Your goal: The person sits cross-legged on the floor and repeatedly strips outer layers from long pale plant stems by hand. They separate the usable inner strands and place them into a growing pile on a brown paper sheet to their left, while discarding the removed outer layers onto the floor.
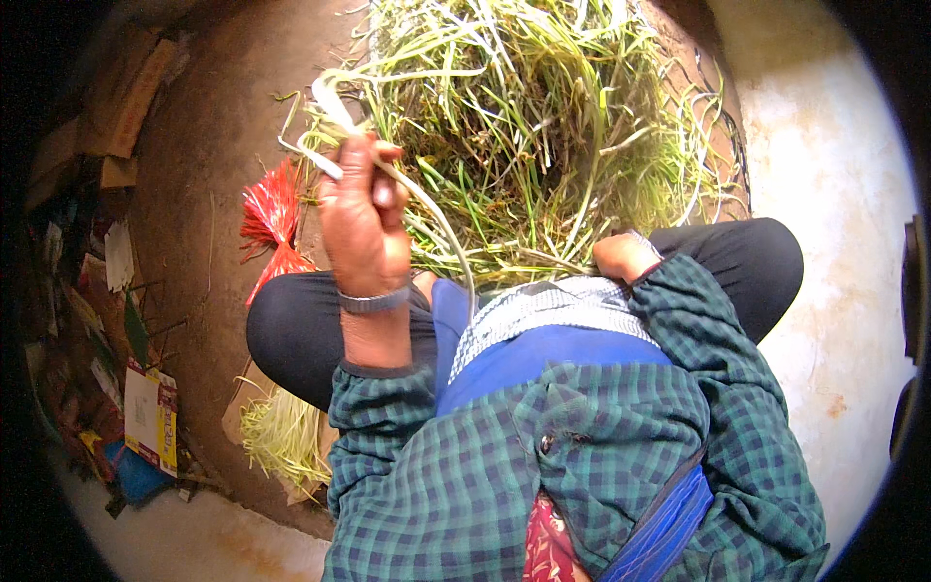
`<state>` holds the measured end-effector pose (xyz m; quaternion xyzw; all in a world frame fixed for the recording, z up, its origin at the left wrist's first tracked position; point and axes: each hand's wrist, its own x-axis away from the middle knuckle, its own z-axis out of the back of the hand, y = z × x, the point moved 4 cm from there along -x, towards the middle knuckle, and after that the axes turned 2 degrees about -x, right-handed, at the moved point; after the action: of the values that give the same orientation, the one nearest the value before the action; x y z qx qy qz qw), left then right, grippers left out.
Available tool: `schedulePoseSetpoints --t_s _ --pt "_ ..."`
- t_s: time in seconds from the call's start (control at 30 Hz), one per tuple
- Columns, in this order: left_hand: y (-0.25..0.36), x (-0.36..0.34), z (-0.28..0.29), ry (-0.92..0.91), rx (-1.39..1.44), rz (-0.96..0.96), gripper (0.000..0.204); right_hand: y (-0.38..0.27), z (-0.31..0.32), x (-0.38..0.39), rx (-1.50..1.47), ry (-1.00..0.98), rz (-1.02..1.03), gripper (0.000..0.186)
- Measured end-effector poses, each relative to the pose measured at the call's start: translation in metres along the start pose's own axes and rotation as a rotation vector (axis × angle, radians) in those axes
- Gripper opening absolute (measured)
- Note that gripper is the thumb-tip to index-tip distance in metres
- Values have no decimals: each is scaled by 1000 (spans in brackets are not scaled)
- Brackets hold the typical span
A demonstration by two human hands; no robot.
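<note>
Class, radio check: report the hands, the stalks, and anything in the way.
Left hand raised, pinching pale stalks. Right hand low beside the pile, grip unclear. One long stalk droops lapward. Nothing seen blocking the left hand.

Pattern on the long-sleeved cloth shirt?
The cloth shirt is green and navy checked; best in head view.

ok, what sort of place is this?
Likely a storeroom or part of a home used for produce, though I can't be certain: a big heap of green stalks lies at floor level, with cardboard and a bunch of red plastic strips to its left.
</note>
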<state>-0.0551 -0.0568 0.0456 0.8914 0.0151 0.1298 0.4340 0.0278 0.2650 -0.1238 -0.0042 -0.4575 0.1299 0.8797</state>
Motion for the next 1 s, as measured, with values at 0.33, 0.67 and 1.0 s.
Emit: schedulePoseSetpoints --t_s 0.33,0.67,1.0 --pt "-46 19 -16 -70 -273 122 11 -112 174 44 -1275 426 557 34" --pt "-63 15 -23 -52 -163 188 19 -132 211 26 -1554 388 649 18" --pt "-63 18 -31 41 71 276 16 -139 198 32 -1555 674 577 18"
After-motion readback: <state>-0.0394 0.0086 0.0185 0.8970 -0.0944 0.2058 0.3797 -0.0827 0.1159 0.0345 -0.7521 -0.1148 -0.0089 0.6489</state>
